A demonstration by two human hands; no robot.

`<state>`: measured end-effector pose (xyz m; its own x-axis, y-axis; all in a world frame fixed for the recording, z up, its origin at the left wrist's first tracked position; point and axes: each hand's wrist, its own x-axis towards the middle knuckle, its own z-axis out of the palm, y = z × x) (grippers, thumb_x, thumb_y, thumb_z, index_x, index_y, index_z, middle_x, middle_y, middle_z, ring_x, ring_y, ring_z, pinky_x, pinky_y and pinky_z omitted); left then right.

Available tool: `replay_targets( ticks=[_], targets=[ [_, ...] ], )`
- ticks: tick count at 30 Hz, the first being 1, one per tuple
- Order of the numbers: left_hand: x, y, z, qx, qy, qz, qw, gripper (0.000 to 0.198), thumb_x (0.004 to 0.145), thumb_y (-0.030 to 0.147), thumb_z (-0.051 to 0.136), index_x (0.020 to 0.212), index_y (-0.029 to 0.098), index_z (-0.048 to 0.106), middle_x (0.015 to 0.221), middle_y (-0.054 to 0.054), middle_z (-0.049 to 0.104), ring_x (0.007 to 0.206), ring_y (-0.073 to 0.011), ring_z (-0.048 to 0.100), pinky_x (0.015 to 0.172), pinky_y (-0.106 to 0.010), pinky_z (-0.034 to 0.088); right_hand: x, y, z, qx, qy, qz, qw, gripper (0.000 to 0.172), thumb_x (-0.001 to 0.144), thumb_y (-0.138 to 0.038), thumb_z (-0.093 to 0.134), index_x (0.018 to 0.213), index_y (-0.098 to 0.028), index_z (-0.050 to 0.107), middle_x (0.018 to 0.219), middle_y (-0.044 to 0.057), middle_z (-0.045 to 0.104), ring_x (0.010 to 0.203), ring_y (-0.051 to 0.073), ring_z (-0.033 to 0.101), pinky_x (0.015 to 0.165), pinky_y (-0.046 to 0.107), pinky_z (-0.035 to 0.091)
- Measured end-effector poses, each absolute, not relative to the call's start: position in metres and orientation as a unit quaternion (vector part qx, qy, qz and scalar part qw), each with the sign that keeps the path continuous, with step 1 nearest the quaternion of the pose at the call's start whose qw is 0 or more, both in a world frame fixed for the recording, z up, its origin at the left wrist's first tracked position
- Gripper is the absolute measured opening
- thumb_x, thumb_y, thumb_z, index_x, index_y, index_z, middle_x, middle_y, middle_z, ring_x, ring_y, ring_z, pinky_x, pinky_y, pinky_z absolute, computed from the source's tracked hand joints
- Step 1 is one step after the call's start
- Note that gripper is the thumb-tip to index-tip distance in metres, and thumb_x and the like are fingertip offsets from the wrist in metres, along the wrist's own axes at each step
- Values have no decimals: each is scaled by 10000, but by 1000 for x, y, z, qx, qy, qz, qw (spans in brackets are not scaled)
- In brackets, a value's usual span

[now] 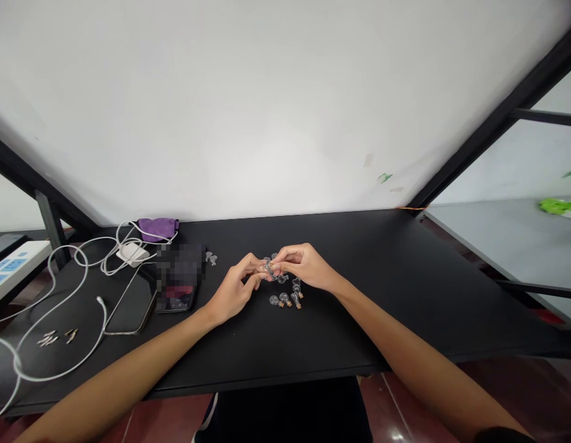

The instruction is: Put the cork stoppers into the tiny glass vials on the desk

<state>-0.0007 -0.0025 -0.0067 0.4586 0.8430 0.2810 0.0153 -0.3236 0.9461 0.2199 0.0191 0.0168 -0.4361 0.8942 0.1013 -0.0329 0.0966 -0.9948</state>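
Observation:
Over the black tabletop, my left hand (234,286) and my right hand (306,266) meet with fingertips pinched together. Between them is a tiny clear glass bottle (266,269), mostly covered by the fingers. My left thumb and forefinger grip its near side, while the right fingers close at its other end, where a tan bit looks like a cork. Just below the hands lie several similar glass bottles with cork stoppers, among them a round one (274,301) and a cone-shaped one (295,299). More clear glass pieces sit partly hidden behind my fingers.
Left of my arm lie a phone (131,301), a dark partly blurred item (179,277), tangled white cables (85,264) and a purple pouch (157,229). Small clear pieces (211,258) rest near the dark item. Little metallic bits (48,338) and a power strip (15,267) are farther left.

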Motion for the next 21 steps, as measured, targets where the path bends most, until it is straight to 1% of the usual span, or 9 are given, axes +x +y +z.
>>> replay_targets(
  ticks=[4, 8, 10, 13, 15, 18, 21],
  targets=[
    [0, -5, -2, 716, 318, 403, 472, 189, 1037, 374, 575, 1038, 187, 551, 943, -59, 715, 782, -144, 624, 679, -268, 450, 224, 20, 21, -352, -647, 561, 378, 277, 813, -412, 836, 903, -154, 791, 832, 63, 776, 770, 187, 706, 777, 344, 576],
    [1, -8, 5, 754, 350, 369, 416, 212, 998, 399, 636, 1042, 196, 591, 841, 1, 664, 734, -128, 578, 684, -259, 412, 232, 22, 27, -360, -674, 546, 345, 294, 847, -422, 799, 970, -156, 786, 900, 73, 780, 833, 200, 715, 831, 355, 573],
    [1, -8, 7, 772, 362, 348, 389, 212, 1008, 409, 609, 1009, 197, 602, 779, 25, 610, 696, -121, 533, 675, -255, 400, 236, 23, 30, -366, -675, 537, 351, 305, 866, -434, 774, 993, -157, 776, 887, 65, 773, 807, 193, 709, 821, 358, 575],
    [0, -9, 8, 811, 362, 300, 349, 240, 1045, 395, 527, 936, 195, 605, 765, 25, 575, 688, -125, 494, 676, -259, 388, 240, 24, 35, -374, -680, 515, 364, 308, 895, -442, 737, 1008, -157, 771, 865, 59, 757, 787, 190, 700, 795, 355, 573],
    [0, -9, 10, 839, 348, 264, 323, 255, 1053, 378, 505, 907, 195, 606, 794, 14, 593, 711, -136, 501, 706, -273, 392, 242, 24, 38, -378, -685, 502, 369, 302, 911, -443, 717, 1008, -162, 773, 869, 60, 751, 799, 192, 698, 792, 354, 570],
    [0, -9, 12, 872, 327, 227, 286, 248, 1057, 356, 502, 891, 196, 591, 859, 0, 622, 767, -153, 544, 798, -307, 405, 243, 22, 41, -379, -690, 492, 371, 296, 926, -449, 697, 1000, -173, 774, 878, 58, 747, 805, 194, 692, 787, 353, 567],
    [0, -10, 14, 895, 317, 198, 244, 278, 1077, 343, 455, 867, 194, 559, 894, -8, 607, 820, -169, 571, 872, -343, 407, 242, 21, 42, -376, -695, 490, 368, 301, 928, -462, 689, 985, -179, 774, 880, 57, 742, 803, 195, 687, 782, 353, 567]
  ],
)
